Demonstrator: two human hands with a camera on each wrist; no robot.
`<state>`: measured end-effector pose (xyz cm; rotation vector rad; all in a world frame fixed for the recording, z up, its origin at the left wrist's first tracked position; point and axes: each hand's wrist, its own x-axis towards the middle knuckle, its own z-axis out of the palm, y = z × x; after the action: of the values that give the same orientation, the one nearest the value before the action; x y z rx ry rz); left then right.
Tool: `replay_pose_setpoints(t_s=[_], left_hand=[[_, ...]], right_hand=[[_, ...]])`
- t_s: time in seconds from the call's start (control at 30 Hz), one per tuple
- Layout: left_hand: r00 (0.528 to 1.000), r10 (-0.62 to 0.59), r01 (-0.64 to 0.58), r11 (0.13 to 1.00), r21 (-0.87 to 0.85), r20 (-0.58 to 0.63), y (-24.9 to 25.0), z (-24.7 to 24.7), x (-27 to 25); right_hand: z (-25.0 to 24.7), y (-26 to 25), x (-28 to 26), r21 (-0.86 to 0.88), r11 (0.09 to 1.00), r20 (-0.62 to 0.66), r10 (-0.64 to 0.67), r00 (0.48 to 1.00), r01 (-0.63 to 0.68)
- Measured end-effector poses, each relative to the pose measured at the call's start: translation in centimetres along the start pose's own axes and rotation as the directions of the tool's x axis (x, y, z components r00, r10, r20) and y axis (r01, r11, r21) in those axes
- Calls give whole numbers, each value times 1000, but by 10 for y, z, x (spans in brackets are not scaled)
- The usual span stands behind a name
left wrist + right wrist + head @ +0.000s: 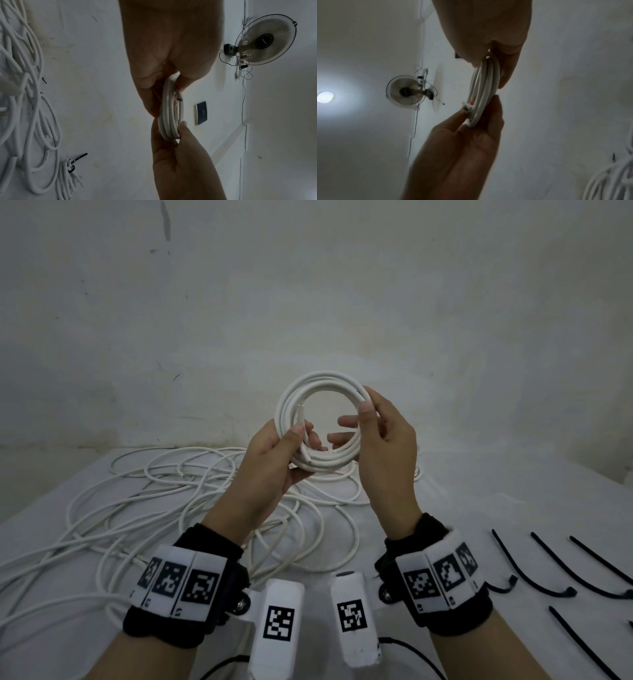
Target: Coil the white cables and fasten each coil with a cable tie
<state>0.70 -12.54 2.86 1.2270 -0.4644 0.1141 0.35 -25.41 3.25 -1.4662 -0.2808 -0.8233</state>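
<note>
Dim, grainy views; ceiling lamp (324, 97) glares, edges bend, near hands blurred.

The coiled white cable (323, 392) is showing a smooth, faintly glossy plastic jacket. The black cable ties (548, 566), at about four o'clock from it, are looking like matt plastic. A smooth white cloth is covering the bench (479, 501).

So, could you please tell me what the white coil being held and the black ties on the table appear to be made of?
White coil: likely cable with a smooth plastic jacket, slightly glossy; it bends into even loops and keeps a round section between both hands.
Black ties: probably moulded plastic such as nylon, matte; thin flexible strips that curve, each ending in a small head. Neither material can be confirmed from the look alone.
</note>
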Motion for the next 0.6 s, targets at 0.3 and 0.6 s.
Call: replay_pose_setpoints(t_s=[0.3, 0.6], left_hand=[[998, 54, -56, 997, 52, 38, 0, 1, -1], [984, 76, -112, 967, 230, 159, -3, 4, -5]], right_hand=[[-10, 2, 5, -363, 900, 91, -222, 971, 240], [-18, 6, 12, -673, 667, 112, -335, 935, 320]])
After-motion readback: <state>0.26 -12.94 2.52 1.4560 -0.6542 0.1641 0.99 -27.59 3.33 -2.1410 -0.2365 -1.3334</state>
